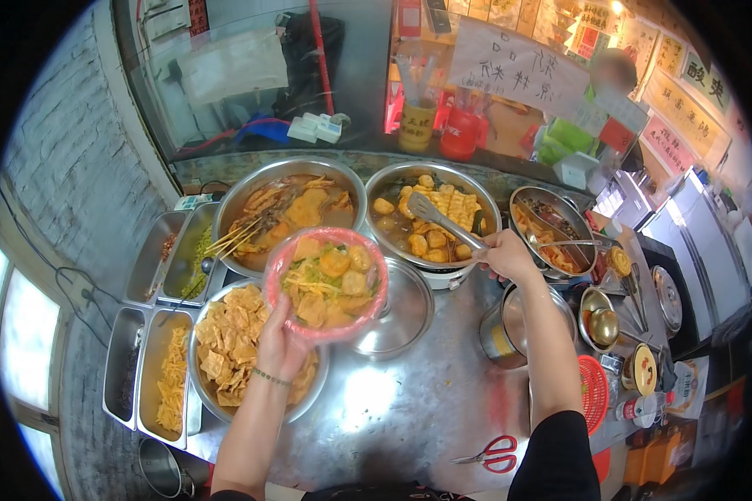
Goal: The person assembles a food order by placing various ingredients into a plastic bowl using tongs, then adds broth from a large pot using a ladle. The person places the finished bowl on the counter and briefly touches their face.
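Observation:
My left hand (286, 338) grips a pink bowl (382, 302) from below and its near side. Food fills it: round balls, yellow strips, greens and broth. My right hand (507, 253) is closed round the handle of metal tongs (449, 222), whose head lies over the right-hand pot (374, 179). In that pot are corn pieces (459, 204), round balls and some dark greens in broth. Left of it, a second wide pot (219, 219) holds brown broth with skewers (234, 240) leaning on its rim. The bowl hovers in front of both pots, over a metal lid (409, 321).
Fried crisp pieces (230, 334) fill a basin at left, beside metal trays (119, 384). A divided pot (522, 196) with a ladle stands at right. Red-handled scissors (497, 455), a steel pot (495, 334) and a red basket (593, 392) are nearer. Behind the glass stands a person.

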A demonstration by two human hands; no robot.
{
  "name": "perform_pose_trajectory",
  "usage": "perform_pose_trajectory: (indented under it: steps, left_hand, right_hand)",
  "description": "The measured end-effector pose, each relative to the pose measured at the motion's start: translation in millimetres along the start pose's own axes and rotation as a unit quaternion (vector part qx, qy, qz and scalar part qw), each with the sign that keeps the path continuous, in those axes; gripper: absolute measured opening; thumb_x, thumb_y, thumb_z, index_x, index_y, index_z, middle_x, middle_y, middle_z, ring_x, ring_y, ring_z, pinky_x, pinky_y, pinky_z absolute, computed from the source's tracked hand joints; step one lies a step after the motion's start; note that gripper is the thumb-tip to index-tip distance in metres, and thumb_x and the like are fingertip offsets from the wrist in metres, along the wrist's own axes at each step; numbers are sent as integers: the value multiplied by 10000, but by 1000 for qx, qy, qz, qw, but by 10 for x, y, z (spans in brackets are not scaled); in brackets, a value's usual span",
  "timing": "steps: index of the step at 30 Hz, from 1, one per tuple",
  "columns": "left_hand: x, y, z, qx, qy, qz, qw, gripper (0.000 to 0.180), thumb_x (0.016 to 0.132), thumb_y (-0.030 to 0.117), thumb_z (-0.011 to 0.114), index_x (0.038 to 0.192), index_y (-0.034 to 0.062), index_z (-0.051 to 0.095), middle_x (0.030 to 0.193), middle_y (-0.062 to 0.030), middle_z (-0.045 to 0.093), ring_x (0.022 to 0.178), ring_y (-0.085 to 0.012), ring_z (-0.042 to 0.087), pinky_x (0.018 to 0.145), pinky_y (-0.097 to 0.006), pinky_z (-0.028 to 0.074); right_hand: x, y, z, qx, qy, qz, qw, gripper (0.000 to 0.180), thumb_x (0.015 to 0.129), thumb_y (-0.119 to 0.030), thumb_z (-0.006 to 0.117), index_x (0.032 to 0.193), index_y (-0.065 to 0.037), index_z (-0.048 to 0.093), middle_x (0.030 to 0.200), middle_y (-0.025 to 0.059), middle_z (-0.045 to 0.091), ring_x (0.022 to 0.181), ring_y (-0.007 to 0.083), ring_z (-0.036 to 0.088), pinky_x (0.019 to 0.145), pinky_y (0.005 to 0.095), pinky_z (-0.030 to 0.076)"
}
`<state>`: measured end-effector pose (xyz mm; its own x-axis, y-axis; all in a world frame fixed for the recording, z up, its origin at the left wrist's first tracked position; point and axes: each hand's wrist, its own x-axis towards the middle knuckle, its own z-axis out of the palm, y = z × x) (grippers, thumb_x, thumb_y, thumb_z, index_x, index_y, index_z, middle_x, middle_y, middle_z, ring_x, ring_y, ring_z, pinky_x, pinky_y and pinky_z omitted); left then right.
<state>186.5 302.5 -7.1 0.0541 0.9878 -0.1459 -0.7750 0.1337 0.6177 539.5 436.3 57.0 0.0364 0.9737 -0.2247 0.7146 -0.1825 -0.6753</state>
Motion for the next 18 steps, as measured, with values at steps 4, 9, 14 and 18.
perform_pose_trajectory:
  steps: [4, 9, 14, 18]
  left_hand:
    - [229, -102, 154, -14, -26, -16, 999, 559, 987, 387, 442, 1421, 61, 306, 1422, -144, 421, 1278, -321, 458, 1012, -492, 447]
    - [384, -176, 330, 14, 17, -45, 999, 592, 961, 416, 493, 1417, 79, 323, 1405, -137, 445, 1264, -310, 475, 994, -481, 464]
    - [428, -251, 429, 1, 6, -51, 999, 593, 960, 431, 491, 1413, 80, 336, 1399, -130, 455, 1262, -306, 478, 984, -487, 467]
    - [393, -343, 517, -3, 8, -44, 999, 599, 965, 440, 475, 1419, 81, 321, 1409, -135, 441, 1263, -308, 476, 987, -484, 467]
  right_hand:
    - [-44, 132, -120, 1, -8, 26, 1000, 172, 792, -164, 693, 870, -11, 711, 627, 37, 624, 484, 111, 578, 419, 266, 456]
    - [-414, -48, -372, 54, 8, -24, 998, 163, 820, -122, 663, 944, -27, 710, 668, 27, 617, 513, 98, 566, 452, 241, 449]
    - [-1023, -202, -430, 4, -14, -172, 985, 244, 807, -98, 684, 1034, -8, 684, 737, 17, 635, 613, 117, 595, 556, 275, 473]
    - [-1418, -434, -222, -195, 44, -221, 955, 356, 747, -174, 711, 1088, -83, 671, 804, 199, 653, 738, 369, 633, 670, 434, 480]
